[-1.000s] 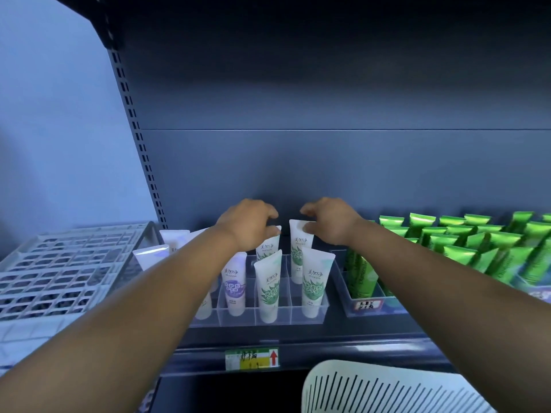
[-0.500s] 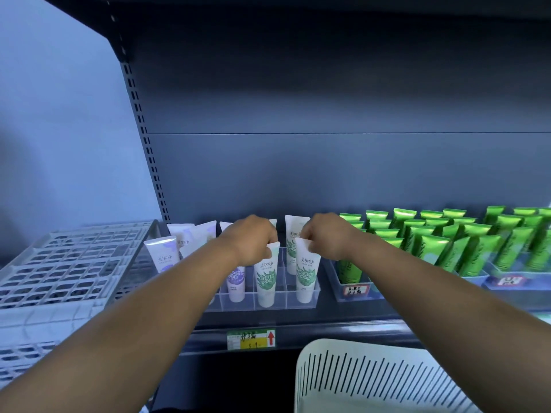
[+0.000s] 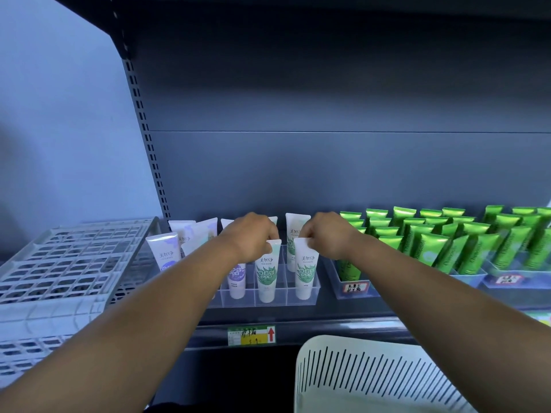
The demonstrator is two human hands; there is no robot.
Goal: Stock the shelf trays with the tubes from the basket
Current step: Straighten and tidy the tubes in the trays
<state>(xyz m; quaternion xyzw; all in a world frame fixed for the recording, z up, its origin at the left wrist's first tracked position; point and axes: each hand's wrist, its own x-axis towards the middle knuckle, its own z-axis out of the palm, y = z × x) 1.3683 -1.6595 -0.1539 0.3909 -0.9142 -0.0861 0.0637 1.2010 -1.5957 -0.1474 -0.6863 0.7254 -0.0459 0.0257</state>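
Step in hand: seating two tubes in clear tray (image 3: pixel 310 296) on shelf (image 3: pixel 298 318).

Left hand (image 3: pixel 252 239) pinches crimp of middle tube (image 3: pixel 267 274); right hand (image 3: pixel 326 238) pinches crimp of right tube (image 3: pixel 305 271). Both tubes upright in front slots.

Next, we judge: let go, check they stand, reach down to basket (image 3: pixel 372 380). Basket contents hidden from us.

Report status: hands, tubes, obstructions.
Left hand pinches one white-green tube, right hand another. Both upright in clear tray. Nothing obstructing.
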